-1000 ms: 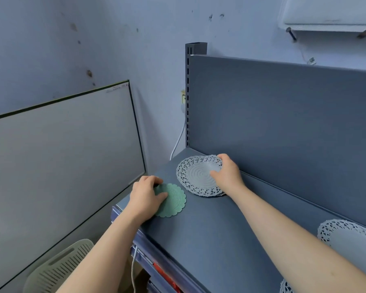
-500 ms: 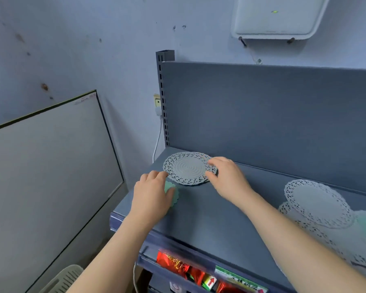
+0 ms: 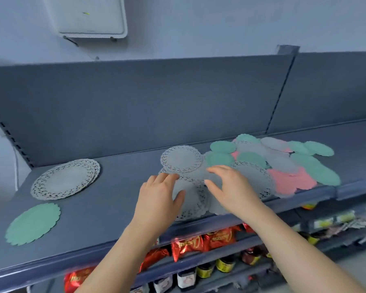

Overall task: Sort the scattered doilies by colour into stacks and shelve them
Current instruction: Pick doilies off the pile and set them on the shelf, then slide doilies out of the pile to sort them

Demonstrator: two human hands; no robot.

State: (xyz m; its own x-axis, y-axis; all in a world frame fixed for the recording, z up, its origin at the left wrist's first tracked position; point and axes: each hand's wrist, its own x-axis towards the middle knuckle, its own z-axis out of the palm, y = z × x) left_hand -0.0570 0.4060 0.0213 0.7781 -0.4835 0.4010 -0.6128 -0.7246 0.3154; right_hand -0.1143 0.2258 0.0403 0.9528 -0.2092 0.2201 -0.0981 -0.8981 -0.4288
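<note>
Hovering over white lace doilies (image 3: 193,205) with left hand (image 3: 159,199) and right hand (image 3: 230,190), fingers spread loose, gripping nothing (contact unclear). Mixed pile (image 3: 287,166) just beyond right fingertips. Well left of left fingers: white stack (image 3: 66,178), lone green doily (image 3: 33,224), probably set apart as colour seeds.

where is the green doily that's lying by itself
In the head view, the lone green doily lies flat at the front left of the shelf, just in front of the white lace stack.
</note>
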